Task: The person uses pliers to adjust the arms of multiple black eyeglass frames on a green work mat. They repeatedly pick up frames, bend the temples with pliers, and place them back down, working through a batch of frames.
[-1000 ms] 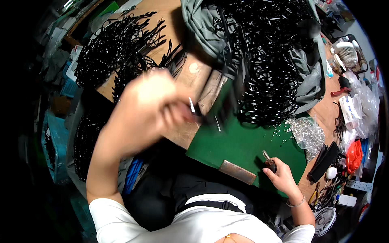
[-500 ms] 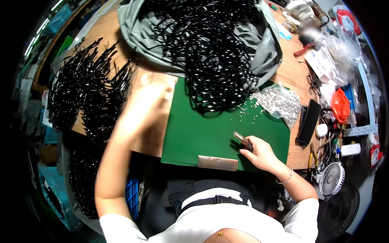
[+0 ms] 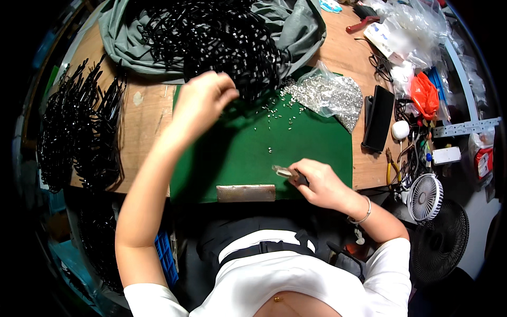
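My left hand (image 3: 203,100) is over the upper left of the green mat (image 3: 248,142), at the front edge of a heap of shiny black cords (image 3: 211,42). Its fingers are bent, the thumb a little apart from them, and I see nothing held. The heap lies on a grey cloth (image 3: 121,42). Near the mat's front edge, my right hand (image 3: 323,182) is closed round a pair of pliers (image 3: 285,172), jaws pointing left; the palm hides most of the handles. Small silver metal pieces (image 3: 270,150) lie just beyond the jaws.
A clear plastic bag of silver pieces (image 3: 338,98) spills onto the mat. More black cords (image 3: 79,127) hang over the table's left side. Rightward are a black case (image 3: 378,119), yellow-handled pliers (image 3: 391,168), a white fan (image 3: 425,196) and cables. A metal plate (image 3: 246,193) edges the mat.
My left hand has swung from beside the left cords, rightward to the heap. The pliers stay in my right hand. The whole view has shifted, with the table sitting further left and higher.
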`<action>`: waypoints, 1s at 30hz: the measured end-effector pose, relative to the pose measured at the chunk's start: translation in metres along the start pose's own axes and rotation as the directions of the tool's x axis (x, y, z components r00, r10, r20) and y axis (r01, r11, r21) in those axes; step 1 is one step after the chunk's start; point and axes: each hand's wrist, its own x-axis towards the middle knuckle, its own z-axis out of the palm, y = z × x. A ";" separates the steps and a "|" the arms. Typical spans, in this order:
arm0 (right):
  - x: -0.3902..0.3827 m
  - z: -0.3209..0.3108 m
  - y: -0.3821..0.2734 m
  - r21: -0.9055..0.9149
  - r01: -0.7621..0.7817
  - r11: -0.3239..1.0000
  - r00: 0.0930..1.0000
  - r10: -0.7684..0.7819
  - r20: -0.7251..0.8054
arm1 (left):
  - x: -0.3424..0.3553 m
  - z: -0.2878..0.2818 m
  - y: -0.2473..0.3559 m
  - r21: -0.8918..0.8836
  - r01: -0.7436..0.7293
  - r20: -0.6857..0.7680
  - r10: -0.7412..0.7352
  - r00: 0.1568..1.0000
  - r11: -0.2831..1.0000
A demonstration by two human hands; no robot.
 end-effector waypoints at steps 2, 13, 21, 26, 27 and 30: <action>0.009 -0.012 0.000 -0.142 0.032 0.989 0.999 -0.032 0.005 | 0.018 -0.016 0.007 -0.402 0.193 0.065 -0.182 0.981 0.895; 0.082 -0.001 0.023 -0.479 -0.070 0.875 0.997 0.068 -0.022 | -0.037 -0.077 0.081 -0.873 0.234 0.357 -0.233 0.905 -0.427; 0.023 -0.021 0.002 -0.174 0.015 0.985 1.000 -0.016 -0.001 | -0.135 -0.032 0.114 -0.864 0.463 0.179 -0.740 0.649 0.197; 0.049 -0.016 0.020 -0.059 -0.132 0.990 0.991 0.132 -0.004 | -0.124 -0.013 0.122 -0.926 0.322 0.114 -0.668 0.735 0.196; 0.050 -0.007 0.025 -0.113 -0.136 0.984 0.991 0.135 -0.018 | -0.121 -0.012 0.124 -0.938 0.301 0.115 -0.664 0.739 0.172; 0.051 0.005 0.025 -0.174 -0.175 0.969 0.983 0.163 -0.083 | -0.128 -0.008 0.121 -0.902 0.312 0.129 -0.502 0.855 0.299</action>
